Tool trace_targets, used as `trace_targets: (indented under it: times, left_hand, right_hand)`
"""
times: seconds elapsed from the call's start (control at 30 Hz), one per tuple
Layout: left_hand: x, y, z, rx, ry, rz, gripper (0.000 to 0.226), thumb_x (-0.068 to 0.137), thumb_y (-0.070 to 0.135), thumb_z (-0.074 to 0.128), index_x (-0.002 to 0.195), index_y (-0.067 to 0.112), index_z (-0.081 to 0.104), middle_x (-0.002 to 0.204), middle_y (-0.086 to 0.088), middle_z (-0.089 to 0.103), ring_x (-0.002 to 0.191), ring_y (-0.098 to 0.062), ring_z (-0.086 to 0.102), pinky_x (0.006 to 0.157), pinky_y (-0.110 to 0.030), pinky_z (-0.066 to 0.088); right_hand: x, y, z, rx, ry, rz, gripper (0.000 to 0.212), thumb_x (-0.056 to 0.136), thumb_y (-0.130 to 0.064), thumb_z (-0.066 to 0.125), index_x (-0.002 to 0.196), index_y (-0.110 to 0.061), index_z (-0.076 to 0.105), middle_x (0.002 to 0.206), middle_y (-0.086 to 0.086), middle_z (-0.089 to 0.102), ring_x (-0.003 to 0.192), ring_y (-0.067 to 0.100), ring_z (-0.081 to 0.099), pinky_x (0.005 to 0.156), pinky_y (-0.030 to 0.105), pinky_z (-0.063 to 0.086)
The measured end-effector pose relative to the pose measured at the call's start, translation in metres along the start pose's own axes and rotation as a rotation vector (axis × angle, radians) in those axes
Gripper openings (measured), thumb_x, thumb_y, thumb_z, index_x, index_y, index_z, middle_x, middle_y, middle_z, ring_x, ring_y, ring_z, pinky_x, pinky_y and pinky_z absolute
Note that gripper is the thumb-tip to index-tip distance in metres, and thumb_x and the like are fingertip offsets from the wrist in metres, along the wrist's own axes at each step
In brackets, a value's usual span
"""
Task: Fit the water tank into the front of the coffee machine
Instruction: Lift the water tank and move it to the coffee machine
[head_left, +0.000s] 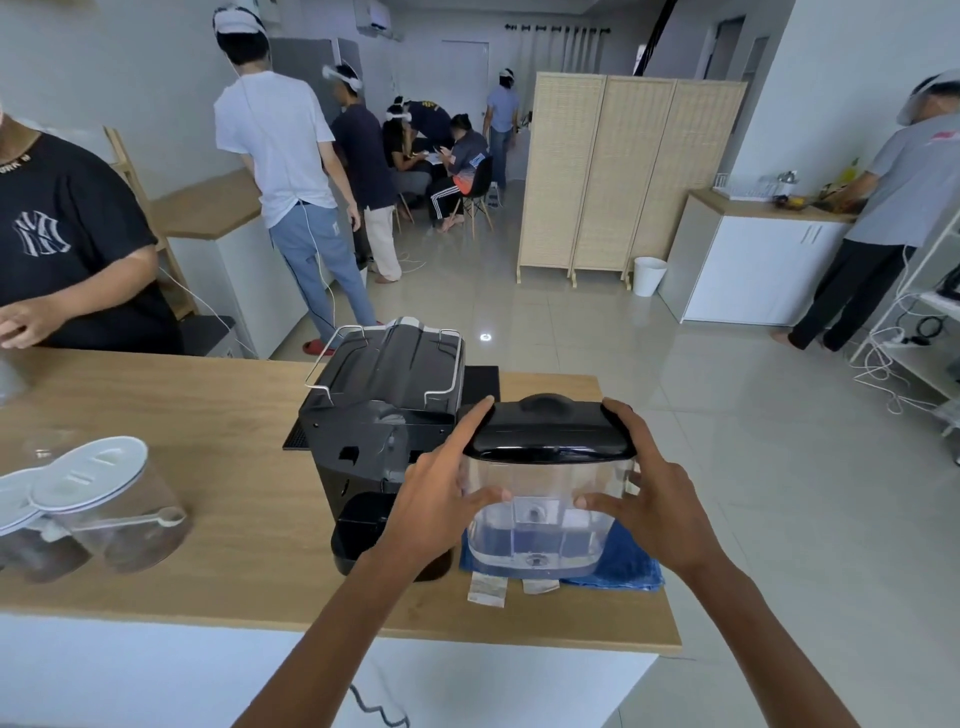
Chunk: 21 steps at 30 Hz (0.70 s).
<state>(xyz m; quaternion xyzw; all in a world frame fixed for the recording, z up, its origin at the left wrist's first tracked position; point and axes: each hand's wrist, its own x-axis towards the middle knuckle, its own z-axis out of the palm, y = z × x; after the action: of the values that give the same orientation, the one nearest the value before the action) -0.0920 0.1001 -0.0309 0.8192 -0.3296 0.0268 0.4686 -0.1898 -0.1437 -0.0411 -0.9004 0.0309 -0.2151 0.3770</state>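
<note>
Wooden and pale, the surface (218, 525) runs across a busy white room where several people stand or sit in the background. Toward its right end stands the black coffee machine (387, 415), and just to the right of it the water tank (543, 499) is held up in both hands, above a blue cloth (623, 566) that lies near the right front corner. The tank is a clear tub with a black lid, upright or tipped slightly toward the camera, its long axis running left to right. The left hand (441, 499) wraps the tank's left end, fingers reaching up along the lid and thumb across the clear front wall; the right hand (654, 493) mirrors it on the right end, so both are closed on the tank. The left hand is the nearer to the machine and partly hides its right flank. The open bay on the machine's near face lies left of the tank, so the coming move looks like a short shift leftward and then a push in. Near the left front edge stand 2 lidded jars (98, 509), well apart from the work.
</note>
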Motion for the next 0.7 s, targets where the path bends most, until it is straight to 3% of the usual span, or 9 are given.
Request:
trace_targets:
  times: [0.13,0.2,0.23,0.33,0.4,0.5,0.57,0.63,0.7]
  left_hand:
    - [-0.014,-0.007,-0.02,0.009,0.092,-0.013,0.093,0.077,0.032,0.08,0.153,0.03,0.028,0.07,-0.006,0.061,0.056,-0.009,0.052,0.048,-0.014,0.042]
    - [-0.02,-0.016,-0.031,-0.001,0.115,-0.038,0.095,0.076,0.032,0.081,0.153,0.039,0.025,0.079,-0.011,0.063,0.059,-0.009,0.046,0.057,-0.014,0.045]
    - [-0.022,-0.021,-0.037,0.004,0.127,-0.046,0.096,0.076,0.032,0.081,0.151,0.045,0.023,0.072,-0.004,0.056,0.058,-0.005,0.044,0.058,-0.014,0.044]
    - [-0.027,-0.032,-0.061,0.029,0.142,-0.038,0.096,0.077,0.031,0.08,0.151,0.044,0.022,0.058,-0.006,0.041,0.05,-0.006,0.041,0.051,-0.013,0.042]
    - [-0.029,-0.038,-0.078,0.067,0.145,-0.019,0.097,0.077,0.033,0.079,0.153,0.041,0.021,0.053,0.003,0.031,0.049,-0.01,0.034,0.047,-0.015,0.034]
    - [-0.031,-0.053,-0.097,0.069,0.147,-0.017,0.097,0.076,0.035,0.079,0.154,0.037,0.021,0.055,0.003,0.03,0.05,-0.011,0.031,0.047,-0.016,0.031]
    - [-0.033,-0.065,-0.106,0.073,0.162,-0.019,0.098,0.075,0.035,0.08,0.154,0.037,0.021,0.056,0.003,0.031,0.051,-0.009,0.032,0.048,-0.016,0.032]
    - [-0.033,-0.075,-0.113,0.064,0.173,-0.01,0.098,0.074,0.04,0.077,0.155,0.035,0.021,0.056,0.004,0.031,0.052,-0.01,0.033,0.048,-0.017,0.032]
    - [-0.03,-0.085,-0.118,0.037,0.189,-0.018,0.098,0.071,0.05,0.071,0.154,0.036,0.022,0.057,0.0,0.033,0.053,-0.011,0.033,0.049,-0.021,0.033]
  right_hand:
    - [0.0,-0.023,0.023,0.064,0.014,0.014,0.097,0.072,-0.021,0.086,0.148,-0.034,0.027,0.123,-0.019,0.058,0.093,0.02,0.065,0.075,0.004,0.05]
    - [0.001,-0.036,0.036,0.078,0.01,0.025,0.1,0.071,-0.022,0.086,0.149,-0.036,0.026,0.127,-0.019,0.058,0.095,0.02,0.065,0.077,0.007,0.051]
    - [0.002,-0.044,0.042,0.082,0.01,0.03,0.101,0.07,-0.022,0.086,0.149,-0.037,0.026,0.126,-0.02,0.06,0.096,0.019,0.066,0.079,0.012,0.054]
    - [0.006,-0.063,0.064,0.089,0.015,0.047,0.103,0.069,-0.018,0.088,0.149,-0.038,0.026,0.113,-0.039,0.059,0.095,0.015,0.066,0.081,0.033,0.061]
    - [0.008,-0.074,0.08,0.123,0.015,0.074,0.104,0.068,-0.016,0.089,0.149,-0.039,0.026,0.114,-0.042,0.056,0.1,0.006,0.063,0.081,0.035,0.06]
    - [0.013,-0.086,0.101,0.153,0.011,0.091,0.105,0.069,-0.014,0.088,0.149,-0.041,0.025,0.113,-0.043,0.057,0.103,-0.001,0.062,0.083,0.031,0.059]
    - [0.018,-0.093,0.114,0.149,0.002,0.079,0.105,0.07,-0.015,0.088,0.149,-0.041,0.024,0.112,-0.045,0.057,0.102,0.005,0.064,0.084,0.034,0.059]
    - [0.022,-0.099,0.127,0.144,-0.003,0.077,0.106,0.071,-0.017,0.088,0.15,-0.043,0.021,0.109,-0.041,0.059,0.098,0.021,0.065,0.083,0.044,0.059]
    - [0.027,-0.104,0.138,0.142,0.004,0.077,0.107,0.072,-0.018,0.087,0.151,-0.043,0.019,0.112,-0.037,0.059,0.093,0.022,0.065,0.084,0.046,0.058]
